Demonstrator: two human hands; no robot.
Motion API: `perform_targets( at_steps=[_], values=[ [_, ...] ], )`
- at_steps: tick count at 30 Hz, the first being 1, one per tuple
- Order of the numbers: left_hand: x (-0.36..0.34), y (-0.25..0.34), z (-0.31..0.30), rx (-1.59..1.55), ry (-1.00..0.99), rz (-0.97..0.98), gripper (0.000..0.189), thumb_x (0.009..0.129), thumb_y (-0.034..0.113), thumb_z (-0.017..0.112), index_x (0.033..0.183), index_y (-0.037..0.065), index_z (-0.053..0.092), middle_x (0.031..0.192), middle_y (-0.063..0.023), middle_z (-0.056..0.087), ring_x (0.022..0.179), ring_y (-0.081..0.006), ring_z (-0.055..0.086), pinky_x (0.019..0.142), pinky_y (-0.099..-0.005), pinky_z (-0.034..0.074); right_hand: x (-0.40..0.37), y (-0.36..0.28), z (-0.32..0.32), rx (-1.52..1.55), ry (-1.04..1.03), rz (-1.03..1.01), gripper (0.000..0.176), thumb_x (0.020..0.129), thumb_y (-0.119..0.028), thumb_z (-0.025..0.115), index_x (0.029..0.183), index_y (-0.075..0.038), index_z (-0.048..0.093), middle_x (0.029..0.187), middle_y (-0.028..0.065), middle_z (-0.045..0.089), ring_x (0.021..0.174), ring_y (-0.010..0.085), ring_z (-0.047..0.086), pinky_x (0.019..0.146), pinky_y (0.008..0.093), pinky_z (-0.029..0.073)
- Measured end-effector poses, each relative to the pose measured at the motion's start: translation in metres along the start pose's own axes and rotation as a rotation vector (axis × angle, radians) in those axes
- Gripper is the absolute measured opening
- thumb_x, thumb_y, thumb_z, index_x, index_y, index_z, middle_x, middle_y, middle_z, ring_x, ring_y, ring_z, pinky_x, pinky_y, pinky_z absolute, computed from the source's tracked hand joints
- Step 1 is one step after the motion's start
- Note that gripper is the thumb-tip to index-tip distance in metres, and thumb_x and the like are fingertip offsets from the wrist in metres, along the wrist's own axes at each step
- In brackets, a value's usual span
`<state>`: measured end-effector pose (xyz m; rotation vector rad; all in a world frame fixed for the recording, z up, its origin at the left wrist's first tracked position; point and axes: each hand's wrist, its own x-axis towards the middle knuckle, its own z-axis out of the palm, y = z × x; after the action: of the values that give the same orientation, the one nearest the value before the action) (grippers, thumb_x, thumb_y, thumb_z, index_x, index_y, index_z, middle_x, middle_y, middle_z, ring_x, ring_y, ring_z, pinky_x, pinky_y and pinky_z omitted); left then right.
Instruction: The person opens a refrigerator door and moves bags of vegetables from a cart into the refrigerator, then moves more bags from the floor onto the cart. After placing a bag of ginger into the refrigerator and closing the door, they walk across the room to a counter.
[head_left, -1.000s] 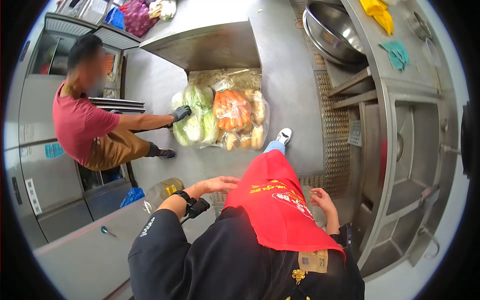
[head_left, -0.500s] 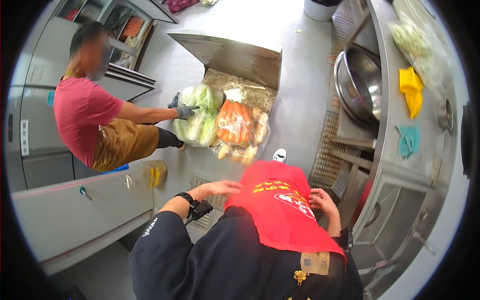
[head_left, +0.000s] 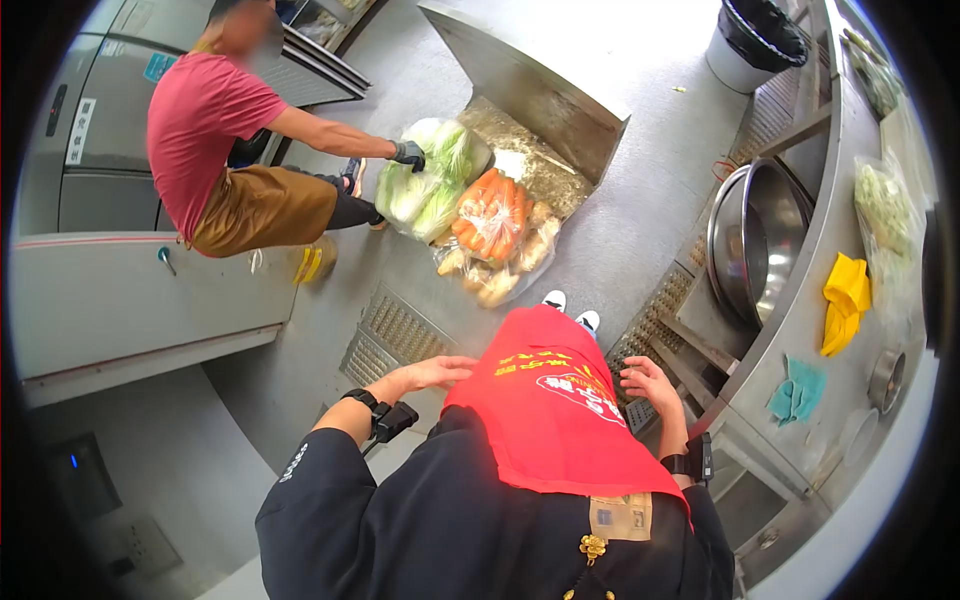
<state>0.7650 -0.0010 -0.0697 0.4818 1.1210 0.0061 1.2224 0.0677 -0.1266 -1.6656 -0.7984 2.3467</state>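
My left hand [head_left: 440, 373] hangs at the left edge of the red apron [head_left: 540, 400], fingers stretched out and holding nothing. On the apron's other side is my right hand [head_left: 650, 384], its fingers apart and empty. Ahead of my feet, a bag of carrots [head_left: 492, 215] lies on a low metal platform [head_left: 520, 150] beside bagged cabbages [head_left: 430, 180]. Bagged pale root vegetables [head_left: 498, 285] lie at the platform's near end. A person's gloved hand [head_left: 409, 155] touches the cabbages.
The other person [head_left: 215, 130] stands at the left, behind a pale counter [head_left: 130, 300]. Large metal bowls [head_left: 760, 240] stand on the right under a steel counter holding a yellow cloth [head_left: 846, 300] and a teal cloth [head_left: 797, 390]. A bin [head_left: 745, 50] is at the back.
The view has turned and shifted, and both of my shoes now show. My right hand has moved slightly off the apron with its fingers spread. The person's gloved hand is still at the cabbages.
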Motion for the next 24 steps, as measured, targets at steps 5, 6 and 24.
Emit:
perform_targets(
  at_steps=[5, 6, 24],
  values=[
    [0.002, -0.010, 0.001, -0.078, 0.049, 0.004, 0.058, 0.086, 0.041, 0.056, 0.136, 0.017, 0.038, 0.130, -0.0029, 0.046, 0.121, -0.0182, 0.040, 0.096, -0.0387, 0.035, 0.017, -0.022, 0.000, -0.048, -0.073, 0.026, 0.034, 0.084, -0.023, 0.057, 0.115, -0.010, 0.050, 0.105, 0.0089, 0.058, 0.092, 0.0189, 0.060, 0.078, 0.0328, 0.048],
    [0.006, -0.012, -0.003, -0.079, 0.049, 0.002, 0.058, 0.086, 0.041, 0.056, 0.136, 0.017, 0.038, 0.130, -0.0026, 0.046, 0.121, -0.0182, 0.040, 0.097, -0.0389, 0.035, 0.021, -0.029, -0.001, -0.057, -0.077, 0.015, 0.034, 0.085, -0.024, 0.057, 0.115, -0.010, 0.049, 0.105, 0.0088, 0.058, 0.092, 0.0189, 0.060, 0.078, 0.0327, 0.048],
    [0.009, -0.036, -0.048, -0.398, 0.115, 0.230, 0.054, 0.089, 0.039, 0.054, 0.135, 0.016, 0.038, 0.126, 0.0020, 0.049, 0.113, -0.0105, 0.045, 0.091, -0.0315, 0.038, 0.128, -0.233, 0.026, -0.344, 0.112, -0.217, 0.058, 0.084, -0.019, 0.055, 0.137, -0.021, 0.032, 0.132, 0.0100, 0.041, 0.105, 0.0192, 0.051, 0.077, 0.0313, 0.048]
  ],
)
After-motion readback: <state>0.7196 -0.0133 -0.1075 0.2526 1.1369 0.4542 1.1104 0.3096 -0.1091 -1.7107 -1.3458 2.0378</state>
